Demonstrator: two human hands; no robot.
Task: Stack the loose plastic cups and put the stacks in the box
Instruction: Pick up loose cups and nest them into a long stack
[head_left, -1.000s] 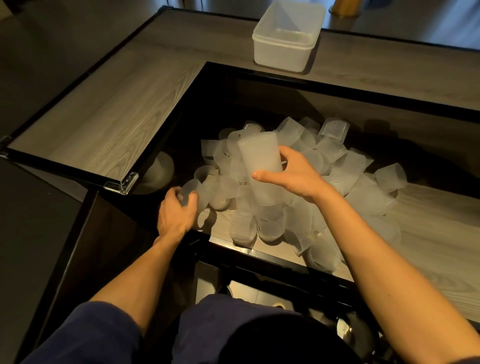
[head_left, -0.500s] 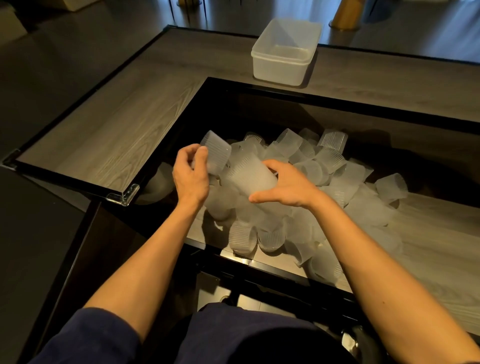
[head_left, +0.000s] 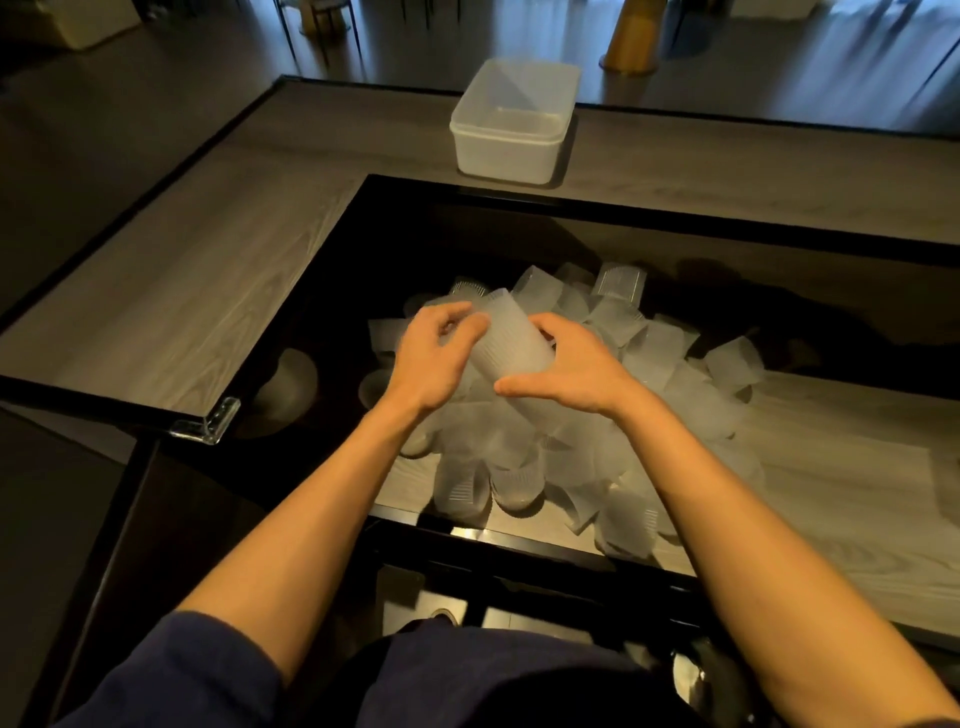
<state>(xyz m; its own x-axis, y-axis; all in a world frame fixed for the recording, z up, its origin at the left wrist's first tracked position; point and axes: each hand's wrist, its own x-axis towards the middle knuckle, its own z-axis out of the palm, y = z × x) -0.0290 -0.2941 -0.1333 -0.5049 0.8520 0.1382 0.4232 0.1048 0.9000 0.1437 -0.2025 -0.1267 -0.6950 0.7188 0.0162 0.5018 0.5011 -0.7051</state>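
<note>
**Both hands on one stack above the heap**

From the head camera, the person's two bare forearms reach forward over a dark-framed well (head_left: 332, 270) sunk into the grey wood-grain tabletop (head_left: 182, 291). Between the hands is a stack of cups (head_left: 511, 338), frosted and ribbed, tilted so that its upper end leans away and to the left.

The left hand (head_left: 434, 358) meets the stack at that upper end, with its fingers (head_left: 470, 323) curled in around the side. The right hand (head_left: 571, 371) grips the lower part, with its fingers (head_left: 545, 326) wrapped over the top and the thumb pressed underneath. The two hands sit close together, separated only by the stack.

Directly below and behind them, the loose cups (head_left: 654, 358) lie heaped on the pale wooden floor of the well. Some are on their sides and some mouth-down (how many cannot be counted in this dim light).

The box (head_left: 504, 156), translucent white and open at the top, stands on the tabletop beyond the far edge of the well, well apart from both hands. No cups can be made out inside it.

A clear corner guard (head_left: 208, 423) caps the tabletop's near-left corner. A dark blue sleeve (head_left: 171, 670) shows at the bottom left.
</note>
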